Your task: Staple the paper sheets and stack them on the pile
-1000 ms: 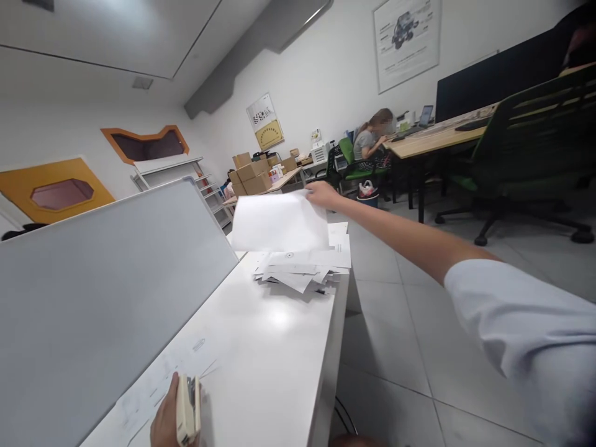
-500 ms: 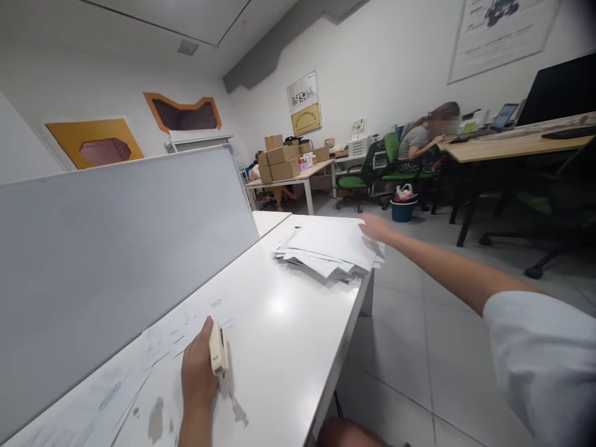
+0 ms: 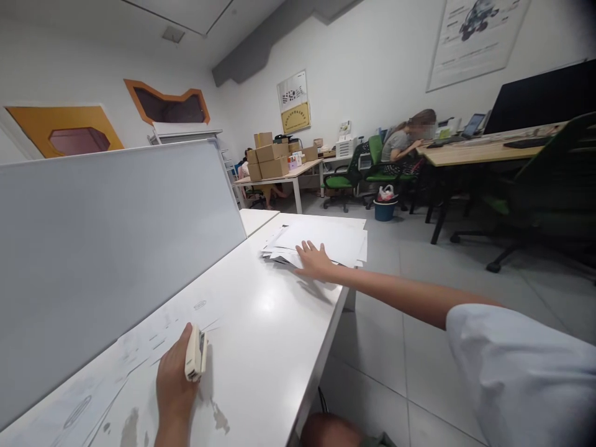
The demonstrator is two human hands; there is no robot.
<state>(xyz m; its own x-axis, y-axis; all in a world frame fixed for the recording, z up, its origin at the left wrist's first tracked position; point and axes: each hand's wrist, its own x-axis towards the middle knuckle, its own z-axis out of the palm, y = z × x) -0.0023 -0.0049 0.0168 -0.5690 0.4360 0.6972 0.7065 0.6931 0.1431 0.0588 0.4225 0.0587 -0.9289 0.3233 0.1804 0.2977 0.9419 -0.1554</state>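
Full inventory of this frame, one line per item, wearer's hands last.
paper stack: one loose pile, white, far end of desk
stapler: one, cream, in left hand
desk: one, white, foreground
partition: one, grey, along desk's left
cardboard boxes: several, brown, on far table
bucket: one, blue, on floor
seated person: one, grey top, at wooden desk
left hand: gripping stapler, resting on desk
right hand: flat on paper stack's near edge
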